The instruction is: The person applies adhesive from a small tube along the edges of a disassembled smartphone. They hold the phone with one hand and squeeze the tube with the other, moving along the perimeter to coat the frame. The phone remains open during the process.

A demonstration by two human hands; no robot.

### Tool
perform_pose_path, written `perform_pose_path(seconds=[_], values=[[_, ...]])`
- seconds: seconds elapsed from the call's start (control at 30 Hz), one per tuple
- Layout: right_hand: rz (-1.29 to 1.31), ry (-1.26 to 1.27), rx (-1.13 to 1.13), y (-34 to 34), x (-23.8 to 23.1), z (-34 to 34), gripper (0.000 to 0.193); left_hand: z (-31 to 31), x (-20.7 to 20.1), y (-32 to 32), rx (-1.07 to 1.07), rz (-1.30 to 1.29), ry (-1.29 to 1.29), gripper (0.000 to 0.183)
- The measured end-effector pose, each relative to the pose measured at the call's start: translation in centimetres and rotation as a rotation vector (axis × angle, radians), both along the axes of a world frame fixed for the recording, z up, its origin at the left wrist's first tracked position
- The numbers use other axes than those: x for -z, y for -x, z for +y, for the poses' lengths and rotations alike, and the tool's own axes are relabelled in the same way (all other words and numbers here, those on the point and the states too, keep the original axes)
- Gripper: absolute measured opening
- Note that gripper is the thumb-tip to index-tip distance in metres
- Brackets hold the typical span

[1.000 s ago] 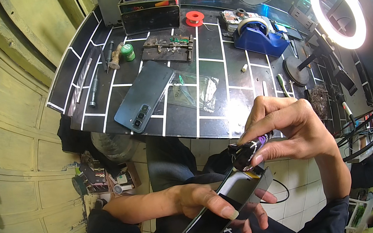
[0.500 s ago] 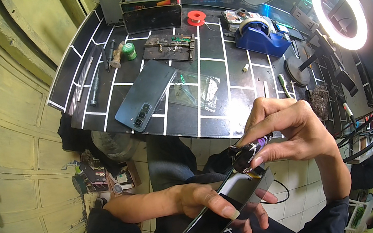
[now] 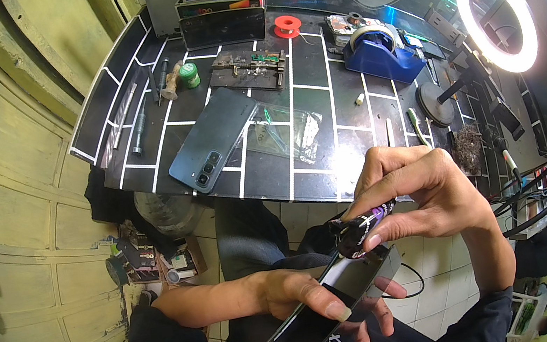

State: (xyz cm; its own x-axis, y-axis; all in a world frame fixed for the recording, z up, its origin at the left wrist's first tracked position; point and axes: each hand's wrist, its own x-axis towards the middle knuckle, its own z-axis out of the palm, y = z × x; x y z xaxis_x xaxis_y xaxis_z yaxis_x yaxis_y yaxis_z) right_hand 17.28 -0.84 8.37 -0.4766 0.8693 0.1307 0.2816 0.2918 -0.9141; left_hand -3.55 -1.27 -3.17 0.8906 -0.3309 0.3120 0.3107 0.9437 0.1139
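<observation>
My left hand (image 3: 299,298) grips a glossy dark phone screen (image 3: 333,311), tilted over my lap. The thumb lies on its front face, while several fingers show at its lower right side. Above the screen's upper end, my right hand (image 3: 419,199) pinches a small black bottle (image 3: 361,234) with purple and white markings between thumb and fingers. The bottle overlaps the screen's top edge in view; whether the two touch I cannot tell. On the table lies a blue-grey phone (image 3: 216,140), back up, its cameras toward me.
A clear plastic bag (image 3: 283,138) lies beside the phone. Farther back are a green jar (image 3: 189,75), a metal board holder (image 3: 248,71), a red spool (image 3: 287,26) and a blue tape dispenser (image 3: 384,59). A lit ring lamp (image 3: 504,58) and a toothbrush (image 3: 416,125) stand at right.
My right hand has shifted slightly, bringing the black bottle a little down and to the left at the screen's upper end. The left hand and screen hold still.
</observation>
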Motion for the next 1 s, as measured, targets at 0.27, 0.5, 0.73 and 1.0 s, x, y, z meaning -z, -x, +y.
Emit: perform_pose_path(seconds=[0.27, 0.5, 0.73, 1.0], values=[[-0.015, 0.009, 0.007, 0.32, -0.35, -0.02, 0.031, -0.01, 0.10, 0.02, 0.013, -0.018, 0.016, 0.091], [-0.010, 0.007, -0.009, 0.55, -0.19, 0.00, 0.031, -0.03, -0.05, 0.10, 0.026, 0.006, 0.033, 0.093], [-0.007, 0.029, -0.026, 0.75, -0.30, 0.11, 0.030, -0.04, 0.01, 0.11, 0.028, 0.007, 0.042, 0.093], [0.008, 0.052, -0.045, 0.78, -0.23, 0.25, 0.030, 0.13, -0.33, 0.17, 0.033, 0.025, 0.043, 0.093]])
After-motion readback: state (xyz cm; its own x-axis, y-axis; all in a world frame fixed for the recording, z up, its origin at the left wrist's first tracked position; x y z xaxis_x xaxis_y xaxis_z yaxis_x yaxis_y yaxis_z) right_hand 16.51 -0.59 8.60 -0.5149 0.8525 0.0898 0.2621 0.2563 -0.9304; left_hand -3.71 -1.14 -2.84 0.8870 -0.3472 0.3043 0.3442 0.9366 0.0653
